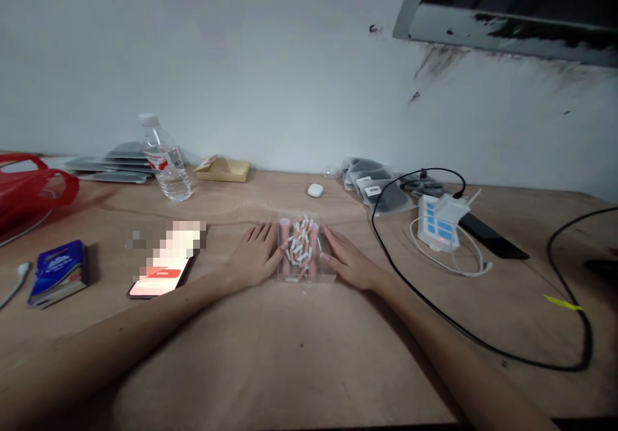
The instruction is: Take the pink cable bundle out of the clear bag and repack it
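Observation:
A clear plastic box (329,277) lies on the wooden table in front of me. Through its walls show two pink handle-like rods (313,265) and a heap of small white and pink tube pieces (300,243), like a beaded skipping rope. My left hand (255,255) rests palm down at the box's left side, fingers stretched, the thumb reaching its edge. On the right side my right hand (348,262) lies with straight fingers along the box, its thumb at the near right part. Neither hand is wrapped around the box.
Left of me are a lit phone (161,273), a blue tissue pack (60,273), a red bag (33,192) and a water bottle (168,167). Behind stand a cardboard tray (224,170) and a white earbud case (315,190). A power strip (437,225) and black cable (425,299) lie right.

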{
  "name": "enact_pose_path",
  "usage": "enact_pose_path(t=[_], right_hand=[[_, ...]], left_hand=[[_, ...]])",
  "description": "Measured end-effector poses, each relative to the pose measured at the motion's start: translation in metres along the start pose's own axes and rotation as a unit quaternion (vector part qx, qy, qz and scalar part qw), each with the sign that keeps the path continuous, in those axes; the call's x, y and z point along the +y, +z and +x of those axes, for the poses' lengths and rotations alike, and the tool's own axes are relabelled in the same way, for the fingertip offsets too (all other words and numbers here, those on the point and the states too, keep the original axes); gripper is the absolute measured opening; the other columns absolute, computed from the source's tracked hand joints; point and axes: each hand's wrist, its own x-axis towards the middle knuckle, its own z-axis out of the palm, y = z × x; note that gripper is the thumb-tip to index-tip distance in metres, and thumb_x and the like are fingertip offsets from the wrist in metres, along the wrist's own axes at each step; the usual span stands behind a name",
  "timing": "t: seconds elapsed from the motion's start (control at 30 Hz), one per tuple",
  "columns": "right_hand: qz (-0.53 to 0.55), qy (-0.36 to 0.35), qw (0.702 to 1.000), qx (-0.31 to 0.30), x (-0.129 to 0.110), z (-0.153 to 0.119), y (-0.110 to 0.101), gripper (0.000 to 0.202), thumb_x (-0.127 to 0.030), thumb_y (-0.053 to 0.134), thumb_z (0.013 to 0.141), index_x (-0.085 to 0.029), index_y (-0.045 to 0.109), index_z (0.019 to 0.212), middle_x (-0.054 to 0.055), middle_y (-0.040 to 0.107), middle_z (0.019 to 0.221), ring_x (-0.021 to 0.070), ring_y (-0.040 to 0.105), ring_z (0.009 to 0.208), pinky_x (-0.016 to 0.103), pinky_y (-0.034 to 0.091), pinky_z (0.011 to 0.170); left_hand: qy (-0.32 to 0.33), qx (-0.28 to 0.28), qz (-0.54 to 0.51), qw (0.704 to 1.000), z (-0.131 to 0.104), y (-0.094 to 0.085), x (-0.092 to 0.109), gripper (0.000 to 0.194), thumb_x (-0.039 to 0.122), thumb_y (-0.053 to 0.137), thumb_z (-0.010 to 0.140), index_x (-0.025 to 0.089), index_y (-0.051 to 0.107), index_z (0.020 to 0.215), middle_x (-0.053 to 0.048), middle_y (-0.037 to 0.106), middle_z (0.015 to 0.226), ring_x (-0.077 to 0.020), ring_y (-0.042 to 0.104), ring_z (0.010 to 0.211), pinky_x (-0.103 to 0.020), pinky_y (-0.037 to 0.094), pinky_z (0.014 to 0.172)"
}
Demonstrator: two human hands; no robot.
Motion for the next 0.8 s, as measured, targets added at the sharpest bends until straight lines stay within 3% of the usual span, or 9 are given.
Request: enact_pose_path(t=[0.5, 0.8], right_hand=[[0.012, -0.009, 1.000, 0.015, -0.0041, 0.0012, -0.0020, 0.078, -0.057, 0.041, 0.100, -0.026, 0.006, 0.163, 0.013, 0.030, 0.164, 0.0377, 0.038, 0.145, 0.064, 0.036, 0.114], [0.015, 0.003, 1.000, -0.001, -0.0014, -0.0002, -0.0005, 0.077, -0.058, 0.038, 0.101, -0.024, 0.007, 0.163, 0.015, 0.026, 0.165, 0.0366, 0.032, 0.148, 0.065, 0.032, 0.116]], left_hand=[[-0.008, 0.005, 0.001, 1.000, -0.0011, 0.0000, 0.0003, 0.061, 0.047, 0.023, 0.104, 0.009, 0.034, 0.151, -0.021, 0.040, 0.156, -0.0331, 0.033, 0.146, -0.052, 0.027, 0.117], [0.005, -0.025, 0.004, 1.000, 0.0004, -0.0046, 0.0004, 0.061, 0.047, 0.022, 0.103, 0.007, 0.038, 0.146, -0.022, 0.043, 0.152, -0.0349, 0.034, 0.144, -0.052, 0.026, 0.116]])
